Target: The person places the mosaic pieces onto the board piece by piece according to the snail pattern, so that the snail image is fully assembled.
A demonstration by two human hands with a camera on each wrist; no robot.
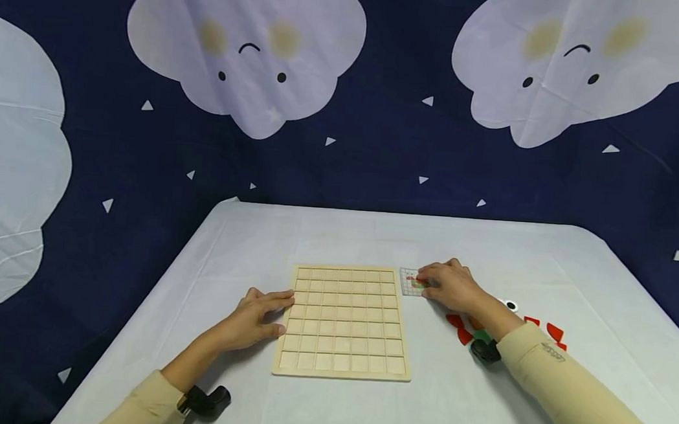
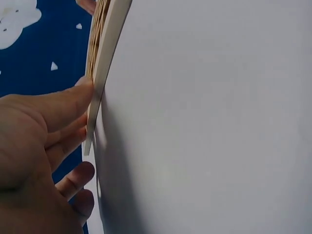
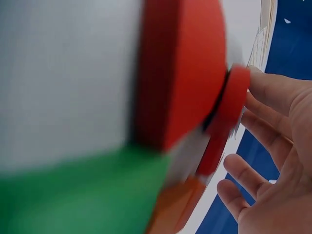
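A square wooden grid board (image 1: 341, 321) lies on the white table. My left hand (image 1: 260, 317) touches the board's left edge with thumb and fingertips; in the left wrist view its thumb (image 2: 68, 103) rests against the rim. Beside the board's upper right corner is a small printed grid card (image 1: 408, 285) with a red and green picture. The fingertips of my right hand (image 1: 454, 285) rest on the card's right part and cover some of it. In the right wrist view, close pieces hide much of the contact.
Right of the board, partly under my right forearm, lie red pieces (image 1: 463, 336), a green piece (image 1: 482, 336), an orange one and a white piece with a black dot (image 1: 510, 305). More red pieces (image 1: 555, 332) lie farther right. A dark blue cloud-patterned cloth (image 1: 377, 169) hangs behind the table.
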